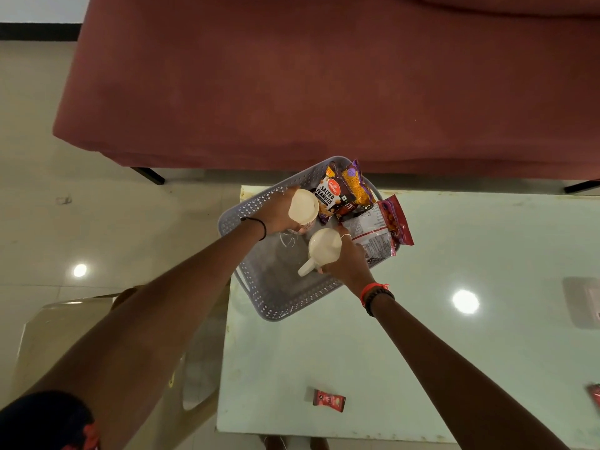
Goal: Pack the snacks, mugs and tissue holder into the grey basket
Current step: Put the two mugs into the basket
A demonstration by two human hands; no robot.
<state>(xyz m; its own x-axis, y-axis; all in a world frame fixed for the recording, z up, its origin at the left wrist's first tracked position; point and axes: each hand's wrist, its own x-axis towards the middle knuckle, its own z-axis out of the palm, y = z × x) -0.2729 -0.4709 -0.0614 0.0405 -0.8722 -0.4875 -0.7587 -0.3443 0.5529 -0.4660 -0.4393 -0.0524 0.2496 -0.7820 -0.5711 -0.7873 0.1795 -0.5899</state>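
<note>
The grey perforated basket [276, 306] sits on the far left corner of the glass table. My left hand [279, 211] grips a white mug [303, 207] inside the basket's far left part. My right hand [349, 258] holds a second white mug [324, 246], handle pointing toward me, over the basket's middle. Several snack packets stand at the basket's far end: salted peanuts [326, 198], a purple and yellow packet [355, 183], and a red packet [389, 222] leaning over the right rim. The tissue holder is not visible.
A small red sachet [328, 401] lies on the glass table [454, 352] near its front edge. Another red packet [594, 396] peeks in at the right edge. A maroon sofa [324, 76] stands beyond the table. A beige plastic chair [65, 336] is at lower left.
</note>
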